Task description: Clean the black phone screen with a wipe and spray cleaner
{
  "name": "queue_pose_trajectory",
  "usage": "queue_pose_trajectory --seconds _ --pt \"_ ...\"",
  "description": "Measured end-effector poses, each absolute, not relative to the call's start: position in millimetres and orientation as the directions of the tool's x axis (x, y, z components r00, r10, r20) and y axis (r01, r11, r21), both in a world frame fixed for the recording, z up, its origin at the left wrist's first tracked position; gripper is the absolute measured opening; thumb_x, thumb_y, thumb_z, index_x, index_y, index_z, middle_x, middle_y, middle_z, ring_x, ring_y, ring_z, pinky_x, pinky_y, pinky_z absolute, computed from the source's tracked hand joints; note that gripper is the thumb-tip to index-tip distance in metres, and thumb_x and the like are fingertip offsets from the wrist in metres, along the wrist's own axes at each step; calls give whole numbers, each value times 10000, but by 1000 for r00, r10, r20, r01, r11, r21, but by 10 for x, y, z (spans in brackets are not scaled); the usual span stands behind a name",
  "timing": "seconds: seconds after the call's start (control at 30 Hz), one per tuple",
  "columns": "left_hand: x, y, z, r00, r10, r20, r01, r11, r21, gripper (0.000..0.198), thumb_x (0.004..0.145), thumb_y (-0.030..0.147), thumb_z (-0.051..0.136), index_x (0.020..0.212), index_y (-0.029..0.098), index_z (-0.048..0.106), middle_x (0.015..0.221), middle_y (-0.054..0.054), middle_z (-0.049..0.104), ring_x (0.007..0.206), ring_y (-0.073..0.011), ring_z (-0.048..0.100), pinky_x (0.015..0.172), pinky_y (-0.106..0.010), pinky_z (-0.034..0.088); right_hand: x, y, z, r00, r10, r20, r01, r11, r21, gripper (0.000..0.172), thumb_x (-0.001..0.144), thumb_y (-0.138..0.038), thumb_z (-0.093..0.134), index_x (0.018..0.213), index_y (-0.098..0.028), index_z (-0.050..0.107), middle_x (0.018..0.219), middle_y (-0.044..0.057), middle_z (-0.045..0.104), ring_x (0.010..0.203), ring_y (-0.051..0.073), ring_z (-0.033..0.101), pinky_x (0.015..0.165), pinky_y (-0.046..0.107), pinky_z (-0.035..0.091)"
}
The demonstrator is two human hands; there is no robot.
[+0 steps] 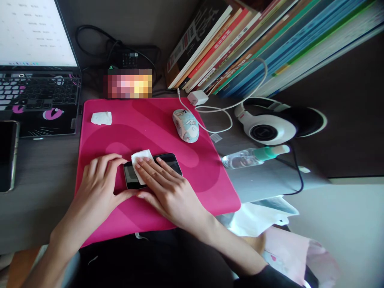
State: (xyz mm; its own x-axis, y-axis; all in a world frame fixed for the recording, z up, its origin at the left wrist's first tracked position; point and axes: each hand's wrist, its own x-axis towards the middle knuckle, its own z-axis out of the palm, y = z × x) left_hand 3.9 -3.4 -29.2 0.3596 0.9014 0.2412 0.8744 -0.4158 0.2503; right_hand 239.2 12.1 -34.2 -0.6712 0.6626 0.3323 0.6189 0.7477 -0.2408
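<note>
A dark smartphone (171, 161) lies on the pink desk mat (156, 124), its screen facing up. My left hand (97, 182) steadies its left end, with the index fingertip and thumb at opposite edges. Pressed onto the screen is a white folded wipe (145, 156), held beneath the fingers of my right hand (169, 192). These fingers are stretched nearly flat, and part of the wipe and phone is hidden under them. Another small white folded piece (101, 118) lies at the mat's upper left.
A patterned mouse (186, 126) rests on the mat's right side. Beyond it are a white charger (198, 97), headphones (264, 130) and a clear spray bottle (241, 158). Books (222, 52) stand behind. At left are a laptop (39, 100) and another phone (7, 156).
</note>
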Motion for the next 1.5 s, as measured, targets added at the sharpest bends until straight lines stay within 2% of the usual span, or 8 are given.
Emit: queue_pose_trajectory --seconds 0.23,0.43,0.53,1.0,1.1,1.3,1.43,1.5 --pt "41 -43 -302 351 910 220 881 -400 251 752 916 572 781 1479 185 468 1443 -179 595 1264 -388 584 1086 -551 485 2659 141 -386 -611 722 326 676 690 -261 546 1129 -361 510 1608 -99 489 1646 139 512 1556 252 470 1318 487 394" --pt "32 -44 -326 343 914 219 881 -393 261 747 922 590 766 1477 182 477 1460 -178 588 1294 -390 572 1120 -559 469 2814 146 -468 -552 749 366 710 653 -265 669 1122 -319 529 1724 -216 257 1635 110 534 1538 278 488 1286 539 447" --pt "38 -47 -324 343 913 222 882 -394 256 741 922 579 770 1472 174 480 1449 -180 595 1292 -393 577 1115 -562 475 2889 86 -467 -540 759 363 716 642 -275 705 1119 -299 531 1738 -236 199 1638 105 533 1539 280 486 1282 547 451" --pt "77 -39 -290 350 909 228 886 -400 234 735 893 571 794 1431 173 492 1396 -178 615 1240 -400 606 1046 -571 521 2895 -267 -452 -571 740 355 721 659 -214 829 1090 -380 594 1742 -147 138 1642 167 514 1518 318 520 1266 549 467" --pt "79 -40 -293 355 903 240 884 -408 228 736 883 560 807 1416 164 491 1384 -185 618 1215 -397 611 1020 -562 528 2802 -267 -437 -621 701 351 676 705 -212 819 1087 -417 596 1723 -86 199 1642 183 506 1545 303 483 1289 530 431" --pt "70 -28 -310 350 905 241 879 -407 251 806 777 407 944 1405 177 494 1394 -176 614 1217 -389 607 994 -537 525 2530 -202 -390 -719 610 334 558 792 -247 672 1099 -506 539 1541 0 540 1645 168 504 1586 273 424 1352 453 308" --pt "52 -30 -322 357 907 225 876 -408 258 816 745 242 965 1408 190 491 1411 -164 612 1234 -377 599 1007 -523 517 2425 -131 -388 -750 551 367 474 834 -283 659 1119 -528 475 1500 -2 587 1628 158 527 1585 279 422 1361 457 284" --pt "46 -35 -321 358 908 220 876 -408 259 821 744 225 963 1413 189 490 1418 -165 609 1245 -376 594 1014 -523 512 2410 -85 -382 -764 539 353 457 840 -294 673 1124 -539 450 1520 -8 568 1639 154 515 1584 276 424 1358 454 293"
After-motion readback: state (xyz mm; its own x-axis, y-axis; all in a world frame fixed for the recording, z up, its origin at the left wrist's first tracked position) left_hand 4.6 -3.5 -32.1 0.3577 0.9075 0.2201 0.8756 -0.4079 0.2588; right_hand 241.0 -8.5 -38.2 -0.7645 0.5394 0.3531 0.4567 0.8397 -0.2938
